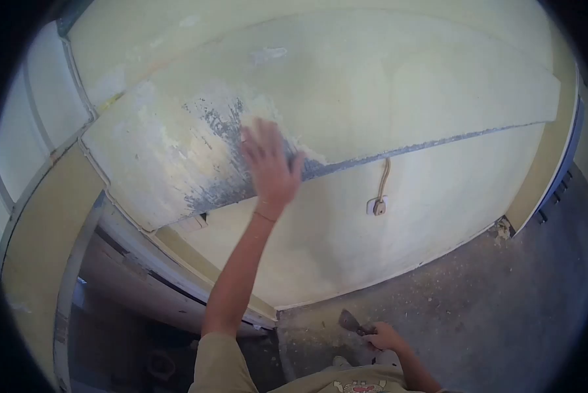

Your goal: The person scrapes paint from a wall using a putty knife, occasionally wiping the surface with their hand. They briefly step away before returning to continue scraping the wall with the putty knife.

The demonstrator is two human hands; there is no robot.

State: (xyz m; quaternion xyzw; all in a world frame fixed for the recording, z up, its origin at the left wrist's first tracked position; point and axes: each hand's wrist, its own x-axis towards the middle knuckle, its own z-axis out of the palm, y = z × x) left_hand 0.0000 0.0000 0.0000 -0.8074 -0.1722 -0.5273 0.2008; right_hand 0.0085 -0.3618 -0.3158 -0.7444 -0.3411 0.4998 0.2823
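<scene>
My left hand (272,165) is raised with its fingers apart and palm toward a pale, jutting wall section (412,85). It holds nothing and is slightly blurred. Around it the coating is worn into a grey, scraped patch (223,124) with whitish, uneven areas to its left. Low near my body, my right hand (384,338) grips a putty knife (350,321) by its dark handle. The blade points up and left, over the floor and away from the wall.
A socket with a plugged-in cord (377,205) sits on the lower wall (294,262). Small bits of debris lie across the concrete floor (464,295). At left is a door frame (78,262) with a dark opening. A cable (104,180) runs along the corner there.
</scene>
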